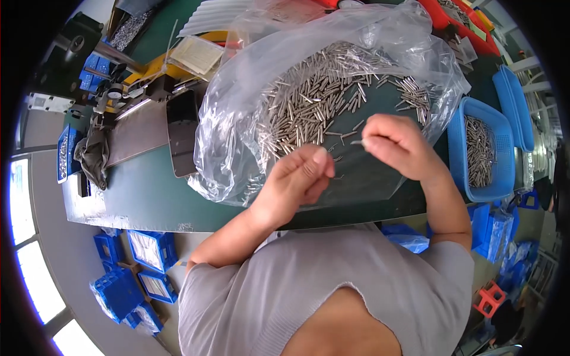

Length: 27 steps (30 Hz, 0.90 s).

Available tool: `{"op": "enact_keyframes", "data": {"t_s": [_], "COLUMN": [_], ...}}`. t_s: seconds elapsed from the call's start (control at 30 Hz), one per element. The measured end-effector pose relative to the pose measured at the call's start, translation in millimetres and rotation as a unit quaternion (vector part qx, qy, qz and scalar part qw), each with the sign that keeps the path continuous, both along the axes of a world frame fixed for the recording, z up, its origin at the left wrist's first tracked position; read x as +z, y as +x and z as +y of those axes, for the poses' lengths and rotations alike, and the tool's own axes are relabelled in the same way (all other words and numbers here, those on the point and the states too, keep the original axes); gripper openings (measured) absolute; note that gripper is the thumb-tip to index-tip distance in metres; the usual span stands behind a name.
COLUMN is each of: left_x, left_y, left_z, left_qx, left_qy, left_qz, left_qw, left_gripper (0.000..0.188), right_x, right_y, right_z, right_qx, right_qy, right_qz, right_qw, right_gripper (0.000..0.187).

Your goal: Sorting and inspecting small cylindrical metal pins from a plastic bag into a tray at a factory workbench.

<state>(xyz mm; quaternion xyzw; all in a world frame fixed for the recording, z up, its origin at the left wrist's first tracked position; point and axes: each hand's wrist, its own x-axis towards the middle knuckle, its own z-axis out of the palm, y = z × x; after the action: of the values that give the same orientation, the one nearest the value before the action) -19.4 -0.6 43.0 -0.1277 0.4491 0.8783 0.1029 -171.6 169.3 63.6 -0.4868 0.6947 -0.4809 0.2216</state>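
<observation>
A heap of small silver metal pins (pixel 323 98) lies spread on an open clear plastic bag (pixel 237 118) on the green table (pixel 142 196). My right hand (pixel 399 145) hovers over the near edge of the heap and pinches one thin pin (pixel 356 142) between thumb and fingertips. My left hand (pixel 297 178) is just beside it, fingers curled together above the bag; whether it holds pins I cannot tell.
A blue plastic basket (pixel 460 154) with more pins stands at the right, another blue bin (pixel 515 107) behind it. A dark metal fixture (pixel 181 130) and a machine (pixel 113 89) sit at the left. Blue crates (pixel 151 249) stand on the floor below.
</observation>
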Motion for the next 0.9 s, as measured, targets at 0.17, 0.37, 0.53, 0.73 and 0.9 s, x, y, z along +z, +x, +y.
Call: {"op": "enact_keyframes", "data": {"t_s": [0.17,0.37,0.53,0.73,0.9], "left_x": [-11,-6,-10,-12,-13], "left_y": [-6,-6,-5,0,1], "left_z": [1,1,5,7,6], "left_qx": [0.001,-0.012,-0.033,-0.039,-0.042], "left_qy": [0.062,0.051,-0.010,-0.059,-0.076], "left_qz": [-0.005,-0.057,-0.020,0.011,0.015], "left_qw": [0.998,0.997,0.999,0.997,0.996], "left_gripper": [0.024,0.023,0.024,0.021,0.021], "right_x": [-12,-19,-9,-7,-8], "right_y": [-5,-2,7,15,18], "right_z": [3,-2,-9,-12,-13], "right_qx": [-0.002,0.016,0.025,0.010,0.003], "right_qy": [0.040,0.041,0.060,0.048,0.061], "right_qz": [-0.183,-0.196,-0.151,-0.130,-0.092], "right_qw": [0.982,0.980,0.986,0.990,0.994], "right_gripper": [0.018,0.020,0.022,0.021,0.020]}}
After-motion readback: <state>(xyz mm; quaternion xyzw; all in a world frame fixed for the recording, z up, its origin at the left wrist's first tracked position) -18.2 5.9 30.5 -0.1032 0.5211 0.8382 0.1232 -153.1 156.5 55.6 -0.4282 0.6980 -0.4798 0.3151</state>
